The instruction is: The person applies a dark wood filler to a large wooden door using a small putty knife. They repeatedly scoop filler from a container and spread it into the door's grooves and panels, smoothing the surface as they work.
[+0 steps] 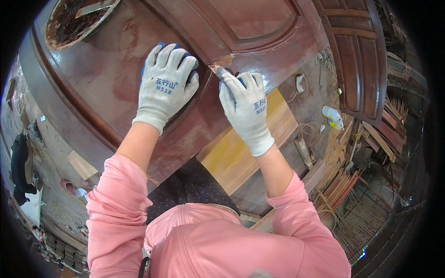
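A large reddish-brown panelled wooden door [185,22] lies in front of me. My left hand [168,76], in a white knit glove with blue fingertips, rests on it with fingers bent and a little apart. Its palm and the dark patch beside the thumb are hard to read. My right hand [244,95], gloved alike, is closed in a pinch over the moulding. A small reddish tip pokes out of the pinch, but what it belongs to is hidden. Close by that tip, a paler brown patch [224,60] shows on the wood.
A bucket [55,42] of dark reddish stuff, a flat strip across it, stands on the door at far left. Below my right arm lies a yellow-stained board [241,153]. Another door [354,60], a white bottle [330,112] and wood strips [338,190] are at right.
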Tool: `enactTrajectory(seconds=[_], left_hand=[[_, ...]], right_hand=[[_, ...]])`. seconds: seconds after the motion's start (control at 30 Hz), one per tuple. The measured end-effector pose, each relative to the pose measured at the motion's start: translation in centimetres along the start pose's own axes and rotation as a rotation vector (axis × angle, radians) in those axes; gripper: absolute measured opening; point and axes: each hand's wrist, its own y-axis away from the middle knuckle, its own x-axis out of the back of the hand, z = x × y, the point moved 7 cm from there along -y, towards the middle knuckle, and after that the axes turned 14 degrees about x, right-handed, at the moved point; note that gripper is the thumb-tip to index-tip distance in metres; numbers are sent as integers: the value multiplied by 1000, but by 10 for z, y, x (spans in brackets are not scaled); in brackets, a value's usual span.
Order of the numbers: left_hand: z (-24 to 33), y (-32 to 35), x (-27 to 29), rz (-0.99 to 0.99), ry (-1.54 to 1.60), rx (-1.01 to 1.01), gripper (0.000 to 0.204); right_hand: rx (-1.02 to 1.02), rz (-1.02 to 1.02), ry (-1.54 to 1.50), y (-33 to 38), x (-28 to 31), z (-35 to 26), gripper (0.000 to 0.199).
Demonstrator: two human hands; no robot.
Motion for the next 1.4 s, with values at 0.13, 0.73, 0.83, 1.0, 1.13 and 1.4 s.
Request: enactTrajectory(seconds=[0.13, 0.73, 0.83, 1.0, 1.13, 1.4], left_hand=[[1, -2, 2, 2, 3, 3, 23], [-1, -2, -2, -45, 56, 21, 25], [4, 0, -3, -56, 84, 20, 26], [2, 0, -7, -87, 102, 37, 21], [2, 3, -8, -55, 136, 17, 21], [6, 2, -1, -103, 206, 24, 23]], right_hand=[[-255, 169, -317, 11, -11, 2, 25], [-762, -235, -839, -29, 2, 65, 17], [-770, -119, -922, -64, 15, 52, 20], [-382, -83, -878, -171, 3, -6, 22], [94, 5, -540, -268, -32, -42, 22], [315, -328, 65, -349, -117, -70, 24]])
